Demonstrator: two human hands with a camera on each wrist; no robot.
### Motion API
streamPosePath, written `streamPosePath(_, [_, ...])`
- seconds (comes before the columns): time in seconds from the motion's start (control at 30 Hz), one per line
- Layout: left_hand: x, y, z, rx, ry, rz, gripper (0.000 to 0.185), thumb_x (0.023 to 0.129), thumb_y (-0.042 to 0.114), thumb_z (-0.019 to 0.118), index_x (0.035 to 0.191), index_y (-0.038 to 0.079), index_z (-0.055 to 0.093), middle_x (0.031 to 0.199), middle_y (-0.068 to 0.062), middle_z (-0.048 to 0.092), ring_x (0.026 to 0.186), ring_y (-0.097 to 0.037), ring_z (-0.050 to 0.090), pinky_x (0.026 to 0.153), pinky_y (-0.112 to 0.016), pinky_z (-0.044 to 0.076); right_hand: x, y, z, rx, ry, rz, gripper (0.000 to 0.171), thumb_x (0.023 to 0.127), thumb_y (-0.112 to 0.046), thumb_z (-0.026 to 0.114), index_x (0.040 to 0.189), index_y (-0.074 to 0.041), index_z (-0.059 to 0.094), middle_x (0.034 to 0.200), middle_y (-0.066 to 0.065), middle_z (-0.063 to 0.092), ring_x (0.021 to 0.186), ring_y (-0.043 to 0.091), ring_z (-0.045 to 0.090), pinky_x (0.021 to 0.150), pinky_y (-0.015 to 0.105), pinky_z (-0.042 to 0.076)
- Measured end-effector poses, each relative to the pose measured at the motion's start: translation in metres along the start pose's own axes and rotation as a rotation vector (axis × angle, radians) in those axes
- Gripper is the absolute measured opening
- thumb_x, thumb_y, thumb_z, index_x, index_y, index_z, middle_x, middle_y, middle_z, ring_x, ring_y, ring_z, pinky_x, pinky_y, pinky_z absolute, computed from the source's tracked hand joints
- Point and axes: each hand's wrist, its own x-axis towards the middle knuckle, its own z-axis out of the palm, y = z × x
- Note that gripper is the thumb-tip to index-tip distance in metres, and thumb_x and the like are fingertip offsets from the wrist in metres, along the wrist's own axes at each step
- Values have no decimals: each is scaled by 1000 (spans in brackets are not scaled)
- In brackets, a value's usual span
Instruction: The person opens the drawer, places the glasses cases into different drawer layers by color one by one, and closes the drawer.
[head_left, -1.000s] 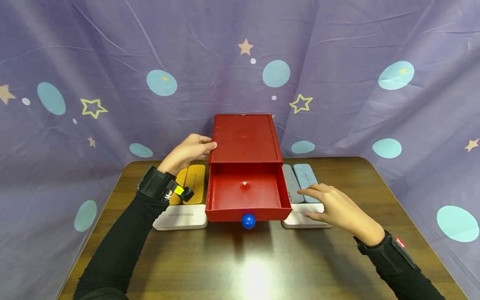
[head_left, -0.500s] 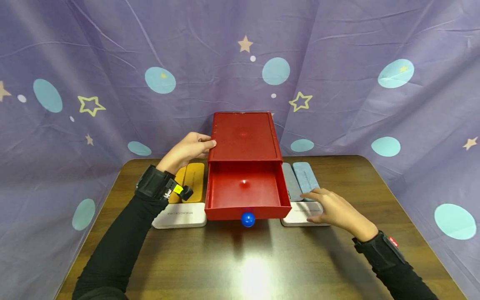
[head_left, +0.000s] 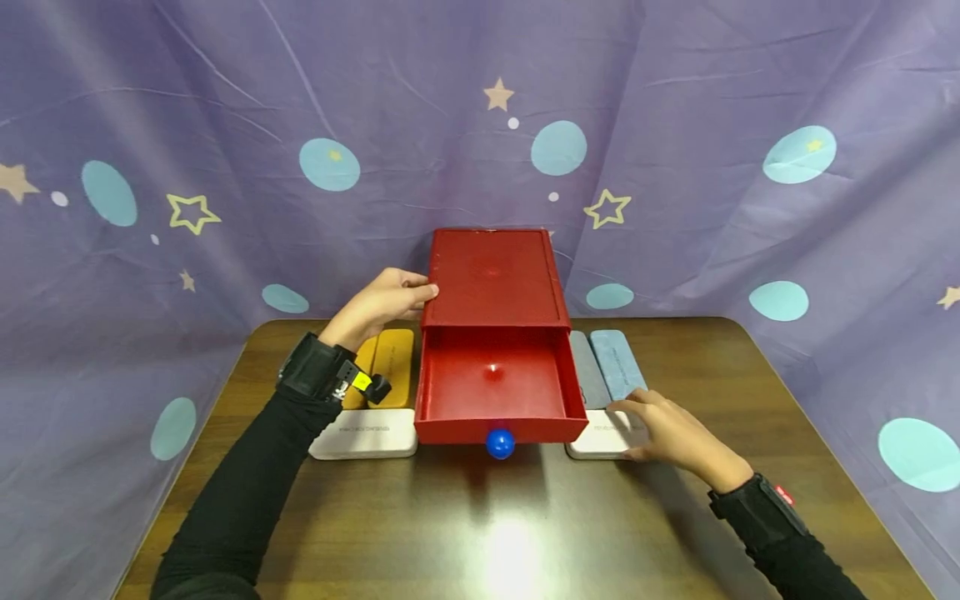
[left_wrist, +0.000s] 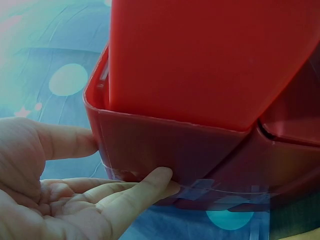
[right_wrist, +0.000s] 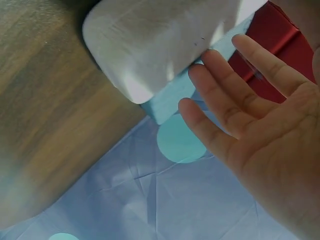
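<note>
Resting flat on the white case (head_left: 600, 433) at the tabletop's (head_left: 480, 533) near right, the right hand (head_left: 663, 429) lies with fingers straight and spread; the case is judged rigid, light and smooth, best taken by its long edges. Just left of this grip the open red drawer (head_left: 491, 387) crowds the case, its box (head_left: 491, 279) steadied by the straight-fingered left hand (head_left: 378, 304).

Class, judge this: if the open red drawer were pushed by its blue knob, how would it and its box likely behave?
The drawer looks like stiff, glossy plastic, so it would probably slide in smoothly. The box seems light and could shift backward, which may be why the left hand braces its side. The knob is round and may slip under a fingertip.
</note>
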Motion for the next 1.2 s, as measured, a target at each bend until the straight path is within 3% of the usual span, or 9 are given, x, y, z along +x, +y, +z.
streamPosePath(0.43, [-1,-3,4,22,10,18,58,105,14,51,153,-13,32,146,-30,53,133,-40,56,110,-47,47,-1,-1,14,-21,10,25,70,51,-19,102,112,-11,68,99,3,57,88,18,52,66,32,45])
streamPosePath(0.67, [-2,-3,7,28,14,38,54,105,14,51,150,-13,38,142,-31,56,130,-42,58,108,-47,49,-4,-5,16,-14,27,40,71,48,-13,102,108,-10,64,100,4,53,87,18,48,62,28,41])
streamPosePath(0.83, [-3,-2,9,40,25,36,52,104,14,52,148,-11,43,141,-28,58,128,-40,60,106,-46,51,-3,-6,15,-62,30,36,70,47,-17,102,105,-8,64,96,3,55,85,18,48,66,32,40])
streamPosePath(1.2, [-1,-5,2,31,47,43,52,104,13,53,148,-12,43,141,-29,58,128,-41,60,106,-46,51,4,-7,20,-75,19,-7,73,46,-18,102,108,-8,65,94,1,50,85,16,48,65,30,40])
